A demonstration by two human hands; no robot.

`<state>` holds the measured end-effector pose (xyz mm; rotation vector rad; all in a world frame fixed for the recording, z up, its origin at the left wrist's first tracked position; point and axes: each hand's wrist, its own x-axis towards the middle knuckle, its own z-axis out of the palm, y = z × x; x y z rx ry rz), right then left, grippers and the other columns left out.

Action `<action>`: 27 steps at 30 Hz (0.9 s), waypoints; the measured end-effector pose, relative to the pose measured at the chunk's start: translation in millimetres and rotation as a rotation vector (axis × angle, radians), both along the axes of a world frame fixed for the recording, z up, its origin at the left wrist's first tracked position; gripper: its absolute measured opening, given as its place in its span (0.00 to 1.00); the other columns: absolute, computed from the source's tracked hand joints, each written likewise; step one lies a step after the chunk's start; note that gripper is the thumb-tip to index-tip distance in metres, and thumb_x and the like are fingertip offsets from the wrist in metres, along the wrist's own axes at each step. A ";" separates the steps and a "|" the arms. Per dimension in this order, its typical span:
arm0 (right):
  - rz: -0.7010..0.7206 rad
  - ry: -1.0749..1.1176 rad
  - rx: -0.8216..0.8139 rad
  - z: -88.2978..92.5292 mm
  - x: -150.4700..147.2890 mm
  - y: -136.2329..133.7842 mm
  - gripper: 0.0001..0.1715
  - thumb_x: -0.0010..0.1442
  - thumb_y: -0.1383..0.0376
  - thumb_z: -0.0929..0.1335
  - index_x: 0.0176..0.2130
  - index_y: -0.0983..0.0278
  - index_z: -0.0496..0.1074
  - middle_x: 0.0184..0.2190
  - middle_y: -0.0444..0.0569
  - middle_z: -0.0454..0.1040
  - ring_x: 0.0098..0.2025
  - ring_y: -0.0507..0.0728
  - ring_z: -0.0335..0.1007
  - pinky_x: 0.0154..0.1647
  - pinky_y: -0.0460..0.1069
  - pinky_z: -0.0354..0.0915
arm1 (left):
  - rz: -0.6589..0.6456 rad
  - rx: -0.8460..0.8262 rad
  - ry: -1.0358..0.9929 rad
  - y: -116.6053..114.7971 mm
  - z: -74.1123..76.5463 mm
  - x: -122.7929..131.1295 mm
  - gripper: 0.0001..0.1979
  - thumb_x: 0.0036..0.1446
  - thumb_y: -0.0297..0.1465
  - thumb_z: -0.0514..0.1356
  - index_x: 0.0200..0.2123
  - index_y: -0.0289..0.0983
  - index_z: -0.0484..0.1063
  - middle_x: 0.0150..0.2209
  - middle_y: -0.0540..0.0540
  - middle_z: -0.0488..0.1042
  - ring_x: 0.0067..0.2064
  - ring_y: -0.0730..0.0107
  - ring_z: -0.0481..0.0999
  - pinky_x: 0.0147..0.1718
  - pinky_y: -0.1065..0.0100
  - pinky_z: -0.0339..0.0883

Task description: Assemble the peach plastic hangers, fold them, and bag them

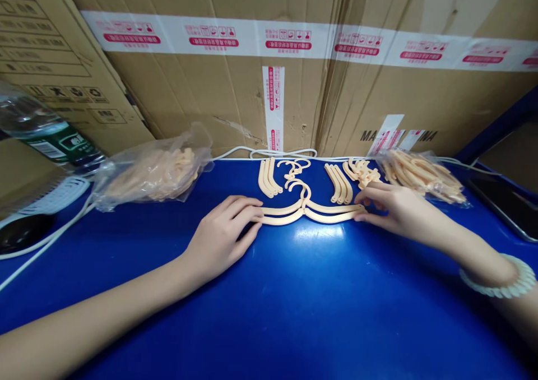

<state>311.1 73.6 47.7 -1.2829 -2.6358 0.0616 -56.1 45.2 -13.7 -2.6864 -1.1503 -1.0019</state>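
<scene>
Two small peach plastic hangers (309,211) lie stacked flat on the blue table (294,313). My left hand (222,234) rests palm down, its fingertips pressed on the hangers' left ends. My right hand (393,209) pinches the right ends with bent fingers. Behind the hangers lie loose peach parts: curved arm pieces (268,178), hooks (294,170), more curved pieces (339,184) and a small heap of clips (362,172).
A clear bag of peach parts (151,170) lies at the left, another bag (424,175) at the right. Taped cardboard boxes (269,77) wall the back. A water bottle (46,128) and white cable (50,237) sit far left, a phone (508,206) far right.
</scene>
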 end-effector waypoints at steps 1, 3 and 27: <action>-0.022 -0.015 -0.006 0.0 0.5 0.5 0.18 0.64 0.51 0.68 0.42 0.63 0.76 0.34 0.51 0.76 0.33 0.58 0.72 0.33 0.50 0.64 | -0.007 -0.030 -0.024 0.6 -0.9 -0.3 0.04 0.66 0.25 0.58 0.41 0.36 0.73 0.47 0.41 0.77 0.52 0.57 0.74 0.50 0.55 0.71; -0.064 -0.049 -0.045 -0.5 1.0 1.3 0.21 0.65 0.50 0.67 0.44 0.62 0.77 0.31 0.49 0.75 0.31 0.57 0.71 0.32 0.50 0.63 | -0.021 -0.078 -0.057 1.8 -2.8 -1.1 0.04 0.66 0.26 0.58 0.42 0.37 0.73 0.46 0.42 0.77 0.52 0.58 0.75 0.51 0.55 0.71; -0.208 0.025 -0.246 -2.2 1.8 3.8 0.20 0.60 0.50 0.69 0.40 0.64 0.75 0.25 0.47 0.74 0.25 0.55 0.68 0.27 0.48 0.57 | -0.072 -0.094 -0.120 4.6 -9.5 -3.4 0.06 0.65 0.23 0.58 0.42 0.38 0.72 0.48 0.41 0.80 0.50 0.60 0.80 0.50 0.55 0.77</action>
